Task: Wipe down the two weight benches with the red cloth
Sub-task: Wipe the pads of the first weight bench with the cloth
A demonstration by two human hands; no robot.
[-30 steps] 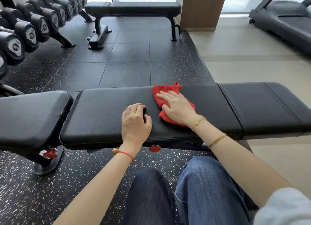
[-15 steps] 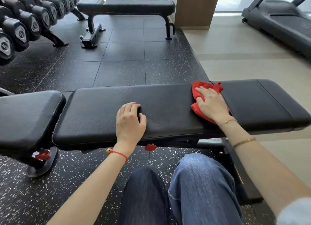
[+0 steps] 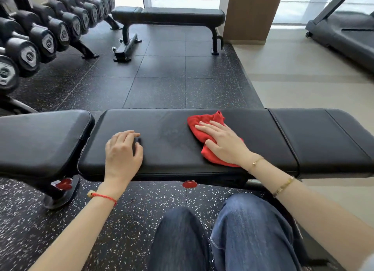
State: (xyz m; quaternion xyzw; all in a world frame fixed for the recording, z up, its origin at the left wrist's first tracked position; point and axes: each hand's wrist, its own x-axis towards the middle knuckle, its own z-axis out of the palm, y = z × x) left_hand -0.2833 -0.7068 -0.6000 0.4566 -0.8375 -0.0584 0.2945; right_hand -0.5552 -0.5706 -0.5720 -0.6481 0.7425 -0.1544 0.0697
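A long black padded weight bench (image 3: 166,137) runs across the view in front of my knees. The crumpled red cloth (image 3: 202,125) lies on its middle pad, and my right hand (image 3: 224,143) presses flat on it with straight fingers. My left hand (image 3: 122,151) rests on the same pad further left, fingers curled under, holding nothing. A second black bench (image 3: 172,14) stands at the far side of the rubber floor, near the window.
A rack of black dumbbells (image 3: 46,33) lines the far left. A wooden pillar (image 3: 251,13) rises behind the far bench, and a treadmill (image 3: 344,33) sits at the top right on the pale floor. Dark rubber tiles (image 3: 159,84) lie between the two benches.
My right hand slid the red cloth right along the pad, then back left towards the middle. My left hand stayed where it was on the pad.
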